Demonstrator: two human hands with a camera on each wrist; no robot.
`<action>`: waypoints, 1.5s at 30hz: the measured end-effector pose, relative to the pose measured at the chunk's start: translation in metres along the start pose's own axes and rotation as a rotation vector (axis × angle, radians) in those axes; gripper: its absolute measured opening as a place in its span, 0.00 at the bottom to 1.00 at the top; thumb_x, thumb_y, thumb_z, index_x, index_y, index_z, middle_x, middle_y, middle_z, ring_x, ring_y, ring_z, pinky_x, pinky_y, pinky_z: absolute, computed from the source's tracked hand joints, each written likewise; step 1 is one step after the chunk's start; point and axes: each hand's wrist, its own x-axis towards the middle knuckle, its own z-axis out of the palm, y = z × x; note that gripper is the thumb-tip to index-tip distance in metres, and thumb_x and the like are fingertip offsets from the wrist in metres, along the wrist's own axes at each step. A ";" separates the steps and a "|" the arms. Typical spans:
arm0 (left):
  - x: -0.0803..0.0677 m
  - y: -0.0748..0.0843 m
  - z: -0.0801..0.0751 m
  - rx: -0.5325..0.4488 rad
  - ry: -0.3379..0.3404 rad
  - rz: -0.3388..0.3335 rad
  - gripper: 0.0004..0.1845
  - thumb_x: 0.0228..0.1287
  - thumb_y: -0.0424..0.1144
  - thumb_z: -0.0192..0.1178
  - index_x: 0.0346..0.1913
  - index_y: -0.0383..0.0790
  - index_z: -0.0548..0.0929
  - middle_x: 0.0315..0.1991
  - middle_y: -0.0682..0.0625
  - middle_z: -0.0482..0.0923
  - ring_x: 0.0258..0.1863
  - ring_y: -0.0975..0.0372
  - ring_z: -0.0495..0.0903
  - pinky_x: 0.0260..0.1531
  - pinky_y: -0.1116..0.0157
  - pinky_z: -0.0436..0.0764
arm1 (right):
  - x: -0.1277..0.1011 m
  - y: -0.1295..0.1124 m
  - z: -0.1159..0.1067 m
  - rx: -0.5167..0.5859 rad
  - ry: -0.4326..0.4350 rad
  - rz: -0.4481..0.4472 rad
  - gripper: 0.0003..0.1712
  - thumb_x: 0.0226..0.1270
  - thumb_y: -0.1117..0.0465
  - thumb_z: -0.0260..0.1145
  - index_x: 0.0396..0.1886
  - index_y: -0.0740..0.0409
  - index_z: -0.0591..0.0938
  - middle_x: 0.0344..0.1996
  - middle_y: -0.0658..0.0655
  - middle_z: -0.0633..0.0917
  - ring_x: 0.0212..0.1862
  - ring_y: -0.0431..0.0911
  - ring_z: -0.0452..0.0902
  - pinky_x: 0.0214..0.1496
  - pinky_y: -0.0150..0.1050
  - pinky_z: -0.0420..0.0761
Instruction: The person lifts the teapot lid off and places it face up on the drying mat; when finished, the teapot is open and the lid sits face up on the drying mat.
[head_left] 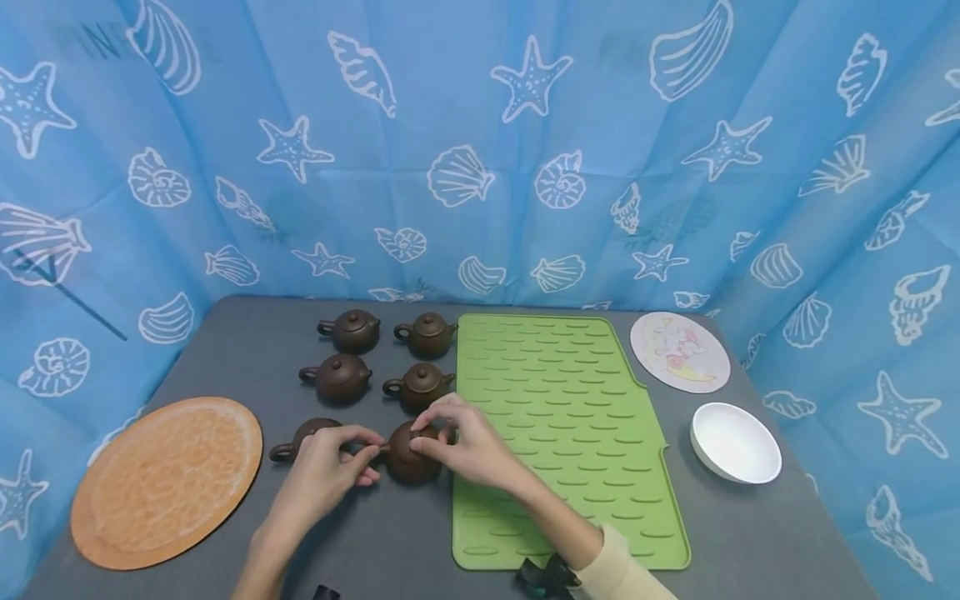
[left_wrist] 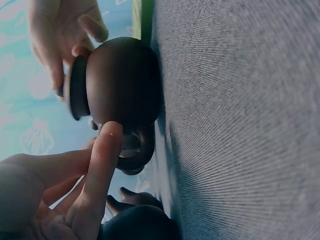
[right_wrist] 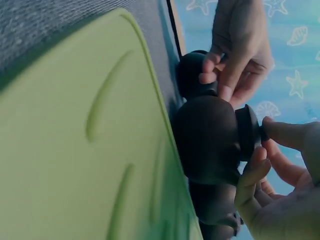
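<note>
At the far left of the grey table point(head_left: 390, 550) lies a round orange textured mat point(head_left: 167, 479). Your left hand point(head_left: 324, 475) pinches the loop handle of the nearest small dark brown clay teapot point(head_left: 411, 457), which stands just beside the ribbed green silicone mat point(head_left: 570, 425). Your right hand point(head_left: 468, 446) curls over its top, fingertips point(right_wrist: 264, 165) gripping the lid point(right_wrist: 246, 132). Farther right sits a white ceramic bowl point(head_left: 735, 442).

Grey table point(head_left: 247, 333) before blue curtain point(head_left: 480, 150) printed with white seashells
</note>
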 end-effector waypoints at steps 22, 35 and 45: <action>-0.001 -0.001 0.000 -0.025 -0.016 -0.030 0.07 0.73 0.30 0.69 0.49 0.40 0.92 0.33 0.49 0.94 0.25 0.62 0.92 0.25 0.71 0.85 | -0.027 0.008 -0.082 0.247 -0.198 0.060 0.30 0.85 0.68 0.58 0.82 0.55 0.69 0.78 0.68 0.72 0.48 0.72 0.89 0.53 0.50 0.92; -0.002 0.000 -0.002 -0.003 -0.017 -0.017 0.07 0.74 0.31 0.69 0.49 0.41 0.92 0.32 0.50 0.93 0.25 0.63 0.91 0.23 0.72 0.82 | -0.025 0.026 -0.090 0.191 -0.291 0.127 0.35 0.72 0.67 0.74 0.75 0.64 0.72 0.75 0.73 0.73 0.44 0.64 0.91 0.48 0.43 0.92; -0.002 -0.001 -0.002 -0.006 -0.018 -0.010 0.07 0.74 0.31 0.69 0.49 0.42 0.92 0.33 0.50 0.93 0.25 0.63 0.91 0.23 0.72 0.81 | -0.024 0.045 -0.089 0.050 -0.295 0.183 0.35 0.74 0.65 0.74 0.75 0.70 0.72 0.73 0.73 0.77 0.52 0.50 0.90 0.56 0.35 0.88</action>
